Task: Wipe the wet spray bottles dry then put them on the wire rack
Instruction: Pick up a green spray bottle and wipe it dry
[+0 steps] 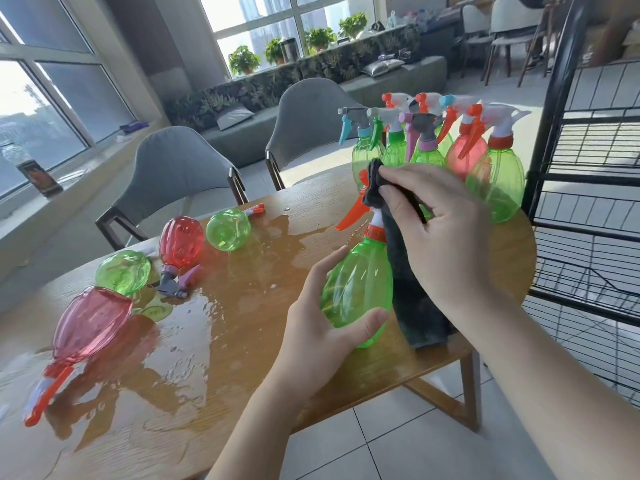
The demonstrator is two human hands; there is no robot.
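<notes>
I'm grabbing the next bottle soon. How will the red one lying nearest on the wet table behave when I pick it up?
The red bottle lies on its side in the puddle on the table, so it is probably slippery. It looks see-through and empty, so likely light. Its rounded body may roll if nudged; the orange trigger might check that.

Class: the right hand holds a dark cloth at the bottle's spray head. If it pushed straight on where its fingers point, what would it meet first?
Probably the spray head of the held green bottle, through the cloth in the right hand.
</notes>
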